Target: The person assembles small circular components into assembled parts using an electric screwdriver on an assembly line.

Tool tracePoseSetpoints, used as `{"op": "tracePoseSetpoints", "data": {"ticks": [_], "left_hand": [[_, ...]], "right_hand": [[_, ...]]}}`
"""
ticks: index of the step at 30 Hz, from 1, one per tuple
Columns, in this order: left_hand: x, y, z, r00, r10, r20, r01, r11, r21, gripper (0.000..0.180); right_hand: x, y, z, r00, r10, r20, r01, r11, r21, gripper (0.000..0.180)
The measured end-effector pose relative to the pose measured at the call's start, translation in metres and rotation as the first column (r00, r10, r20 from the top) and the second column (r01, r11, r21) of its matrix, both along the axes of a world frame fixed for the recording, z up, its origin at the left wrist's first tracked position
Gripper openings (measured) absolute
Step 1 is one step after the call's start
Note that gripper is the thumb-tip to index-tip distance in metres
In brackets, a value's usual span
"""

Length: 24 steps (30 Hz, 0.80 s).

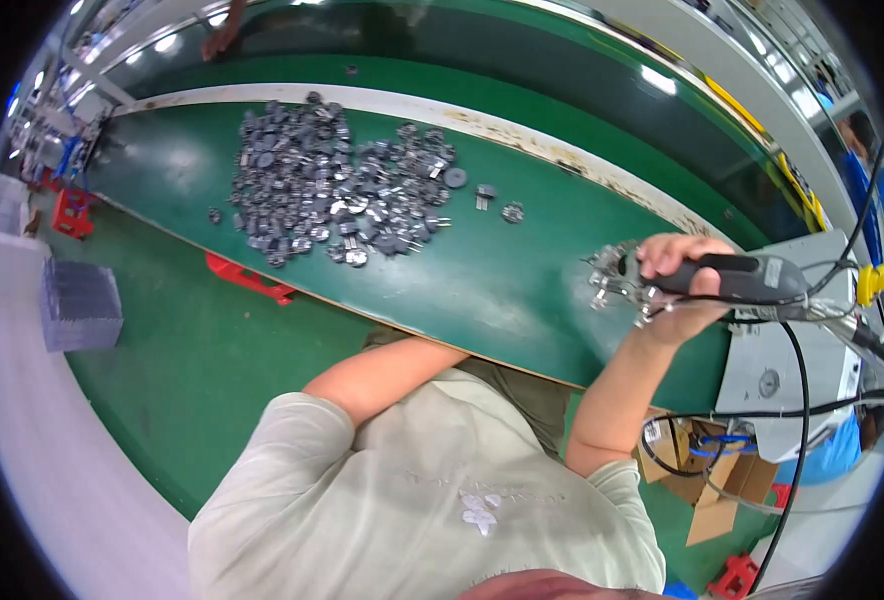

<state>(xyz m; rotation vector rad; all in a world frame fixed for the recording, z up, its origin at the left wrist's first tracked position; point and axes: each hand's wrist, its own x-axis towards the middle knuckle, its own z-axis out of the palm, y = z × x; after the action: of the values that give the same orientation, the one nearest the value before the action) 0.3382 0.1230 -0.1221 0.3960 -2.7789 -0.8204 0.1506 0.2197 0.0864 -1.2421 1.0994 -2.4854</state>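
Observation:
My right hand [674, 270] grips a dark grey handheld power tool [752, 278] with black cables trailing from its rear. The tool's tip meets a small shiny metal fixture [614, 280] on the green table [502, 280]. My left forearm [392, 372] is folded across my body below the table's near edge, and the hand itself is hidden. A large heap of small grey metal parts [332, 185] lies on the table to the far left, with a few strays [484, 195] beside it.
A grey machine box [792, 365] with cables stands at the right, and an open cardboard box [710, 478] sits below it. Red brackets [247, 278] hang under the table edge. A stack of clear trays [80, 305] rests on the floor. Another person's hand [220, 40] shows at the top.

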Motion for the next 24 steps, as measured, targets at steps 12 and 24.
{"op": "tracePoseSetpoints", "data": {"ticks": [12,24], "left_hand": [[0.027,-0.022,0.007,0.996,0.005,0.092,-0.001,0.999,-0.044,0.03],[0.045,-0.042,0.172,0.892,-0.278,-0.356,0.367,0.906,0.211,0.03]], "right_hand": [[-0.002,0.006,0.001,0.999,-0.008,-0.053,0.011,0.999,0.049,0.037],[-0.009,0.01,0.015,0.993,0.107,-0.055,-0.109,0.994,-0.034,0.031]]}}
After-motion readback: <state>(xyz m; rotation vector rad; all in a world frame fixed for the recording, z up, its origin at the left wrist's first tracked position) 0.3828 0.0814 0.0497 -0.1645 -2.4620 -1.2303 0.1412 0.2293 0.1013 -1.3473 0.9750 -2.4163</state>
